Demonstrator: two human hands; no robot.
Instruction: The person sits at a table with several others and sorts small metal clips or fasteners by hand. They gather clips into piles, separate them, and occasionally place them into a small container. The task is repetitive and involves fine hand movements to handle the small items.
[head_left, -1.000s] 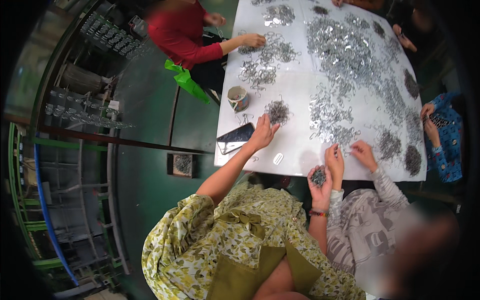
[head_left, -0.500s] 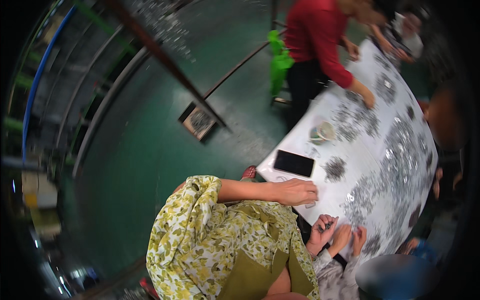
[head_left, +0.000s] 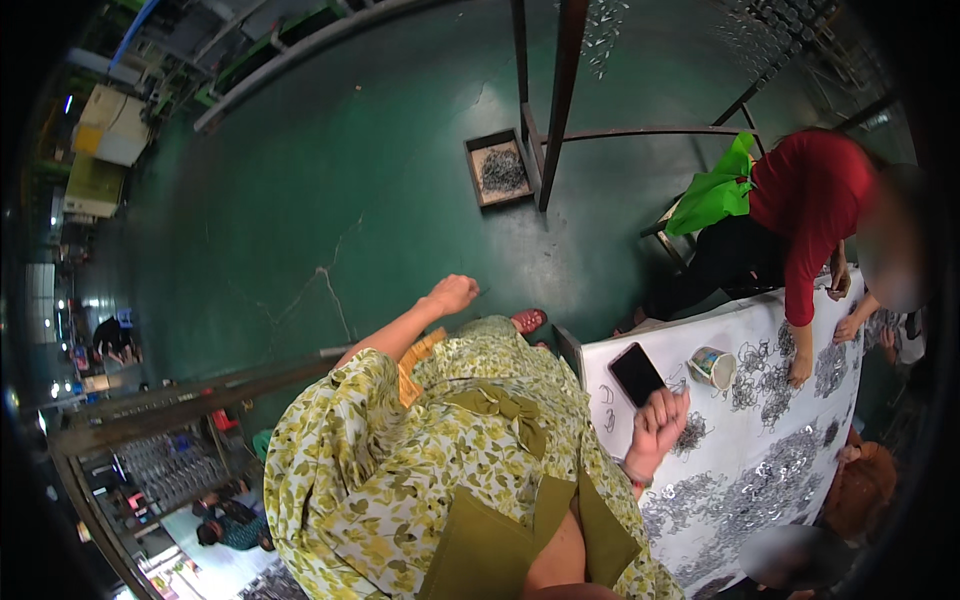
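My left hand [head_left: 455, 293] is out over the green floor, away from the table, with its fingers closed. A small thin dark piece [head_left: 484, 292] shows at its fingertips, too small to name. Over the white table [head_left: 625, 455] my right hand [head_left: 660, 424] is curled closed, beside a dark phone [head_left: 636, 374]; what lies inside its fingers is hidden. A few bent wire pieces [head_left: 609, 420] lie near the table's left edge. Close to the right hand is a small heap of dark wire pieces [head_left: 690, 432]. A pale bucket [head_left: 712, 368] stands past the phone.
Many loose wire pieces [head_left: 790, 465] cover the table's right part. A person in a red top [head_left: 815, 220] reaches onto the table, beside a green cloth [head_left: 715, 190]. On the floor stand a shallow box of metal pieces [head_left: 500, 170] and a dark metal frame [head_left: 560, 100].
The view has turned left. My left hand has swung off the table's edge out over the floor. My right hand, which showed dark pieces in it, has moved nearer the phone.
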